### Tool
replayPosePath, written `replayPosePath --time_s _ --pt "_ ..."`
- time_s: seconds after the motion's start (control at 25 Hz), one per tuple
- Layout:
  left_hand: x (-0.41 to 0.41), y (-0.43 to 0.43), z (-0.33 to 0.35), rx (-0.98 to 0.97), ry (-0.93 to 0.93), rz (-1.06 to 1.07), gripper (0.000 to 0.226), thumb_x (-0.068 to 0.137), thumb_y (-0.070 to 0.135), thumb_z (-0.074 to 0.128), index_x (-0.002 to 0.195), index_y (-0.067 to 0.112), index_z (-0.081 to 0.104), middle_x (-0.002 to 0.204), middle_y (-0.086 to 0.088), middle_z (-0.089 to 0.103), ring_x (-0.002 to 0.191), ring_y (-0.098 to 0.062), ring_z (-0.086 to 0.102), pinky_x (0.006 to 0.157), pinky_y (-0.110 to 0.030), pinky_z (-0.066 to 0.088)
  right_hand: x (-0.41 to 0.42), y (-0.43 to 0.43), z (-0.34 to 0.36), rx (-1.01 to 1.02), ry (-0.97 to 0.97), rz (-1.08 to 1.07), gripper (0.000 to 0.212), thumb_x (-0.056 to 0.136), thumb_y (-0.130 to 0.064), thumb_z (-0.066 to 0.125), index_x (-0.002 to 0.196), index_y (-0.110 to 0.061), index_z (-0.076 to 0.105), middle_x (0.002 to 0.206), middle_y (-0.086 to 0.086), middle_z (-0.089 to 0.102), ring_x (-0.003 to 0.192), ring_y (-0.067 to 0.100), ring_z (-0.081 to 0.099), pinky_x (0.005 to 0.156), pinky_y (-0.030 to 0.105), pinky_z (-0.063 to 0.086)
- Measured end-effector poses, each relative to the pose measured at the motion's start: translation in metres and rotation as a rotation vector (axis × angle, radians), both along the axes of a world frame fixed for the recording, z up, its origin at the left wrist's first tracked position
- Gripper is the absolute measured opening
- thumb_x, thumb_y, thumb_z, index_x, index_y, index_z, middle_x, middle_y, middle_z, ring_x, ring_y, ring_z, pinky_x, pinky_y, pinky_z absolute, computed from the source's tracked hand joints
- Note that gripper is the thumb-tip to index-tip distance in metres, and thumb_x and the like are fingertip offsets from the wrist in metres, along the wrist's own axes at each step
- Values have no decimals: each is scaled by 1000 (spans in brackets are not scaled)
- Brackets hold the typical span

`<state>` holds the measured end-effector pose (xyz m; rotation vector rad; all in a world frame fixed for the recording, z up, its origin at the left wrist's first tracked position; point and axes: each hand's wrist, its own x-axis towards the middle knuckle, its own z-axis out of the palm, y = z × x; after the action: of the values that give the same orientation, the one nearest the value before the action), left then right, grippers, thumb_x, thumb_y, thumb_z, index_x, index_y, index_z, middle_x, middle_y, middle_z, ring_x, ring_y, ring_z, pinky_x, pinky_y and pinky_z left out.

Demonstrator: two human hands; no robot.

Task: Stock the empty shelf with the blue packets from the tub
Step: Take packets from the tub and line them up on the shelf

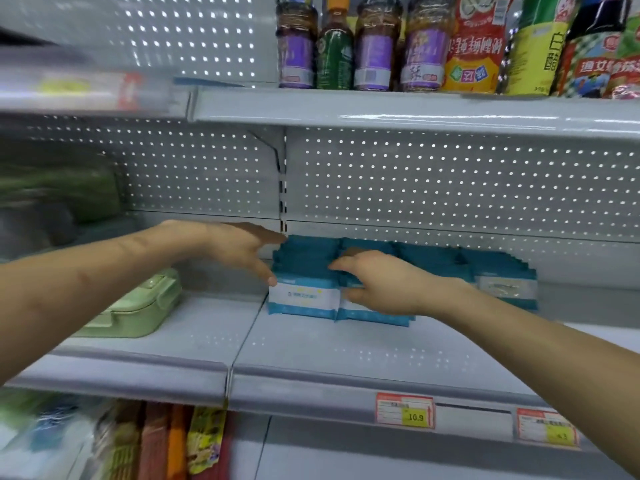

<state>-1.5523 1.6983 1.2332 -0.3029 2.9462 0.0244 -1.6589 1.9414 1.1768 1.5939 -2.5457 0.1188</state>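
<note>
Several blue packets (304, 271) with white labels stand in rows at the back of the grey middle shelf (346, 351). My left hand (242, 251) lies against the left side of the leftmost row, fingers straight, thumb touching the front packet's top corner. My right hand (377, 282) rests on the second row, its fingers reaching over the packet tops and its thumb low in front of the white label. More rows of packets (505, 278) continue to the right. The tub is out of view.
A pale green lunch box (138, 306) lies on the shelf to the left. Jars and bottles (374, 43) fill the shelf above. Price tags (405, 410) hang on the shelf's front edge, with snack bags (194, 441) on the shelf below.
</note>
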Motion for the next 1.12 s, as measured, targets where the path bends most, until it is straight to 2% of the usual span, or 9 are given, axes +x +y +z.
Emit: replayPosePath --time_s 0.08,0.2,0.28,0.32,0.36,0.56,0.72,0.88,1.12 --pt "11 -10 1 -12 -21 -6 43 91 61 64 76 31 37 84 4 51 67 0 40 56 -14 32 6 -23 -2 -16 -16 54 52 99 -25 59 149 -30 45 142 1 51 125 24 52 103 41 46" --pt "28 -30 -5 -17 70 -3 34 89 60 67 101 31 53 92 12 55 77 -2 49 61 -7 37 7 -50 -8 5 -51 119 45 97 -21 61 139 -36 51 132 -4 54 120 22 53 99 43 48" --pt "37 -47 -13 20 111 -102 68 88 58 70 144 31 44 139 17 54 122 -8 54 91 -1 30 5 -60 -12 26 -39 128 40 97 -19 62 134 -35 56 130 -6 55 119 20 52 99 42 47" --pt "42 -54 -17 39 146 -163 86 87 58 71 157 29 32 157 16 40 141 -9 41 102 -5 23 4 -63 -14 25 -31 128 39 96 -17 62 131 -34 59 128 -7 54 119 19 51 99 41 47" --pt "47 -56 -19 65 158 -195 96 86 58 72 162 27 23 164 15 29 148 -7 31 107 -8 19 4 -65 -15 17 -27 130 38 96 -14 62 128 -33 61 126 -8 54 118 18 51 99 40 47" --pt "48 -72 -37 139 189 -247 98 86 53 76 163 24 22 166 16 24 150 -3 26 109 -6 15 8 -70 -18 57 -65 141 38 93 -7 59 118 -33 67 116 -10 53 107 14 53 94 40 48" --pt "40 -65 -43 193 217 -313 94 86 52 76 161 26 25 151 30 22 142 4 29 109 -7 19 11 -75 -17 115 -80 128 41 92 -5 57 120 -34 66 121 -8 58 109 16 56 95 41 49" --pt "16 -49 -53 139 204 -363 106 84 67 70 164 18 18 169 8 21 153 -13 25 123 -28 24 17 -61 -7 77 -126 91 43 90 -2 57 118 -34 67 122 -11 60 111 13 55 98 37 46" --pt "-19 8 -63 57 252 -441 104 89 75 54 164 17 11 171 2 13 156 -16 18 124 -28 21 -2 39 26 -8 -171 -104 47 88 -4 55 110 -44 65 115 -31 56 102 0 57 91 27 47"
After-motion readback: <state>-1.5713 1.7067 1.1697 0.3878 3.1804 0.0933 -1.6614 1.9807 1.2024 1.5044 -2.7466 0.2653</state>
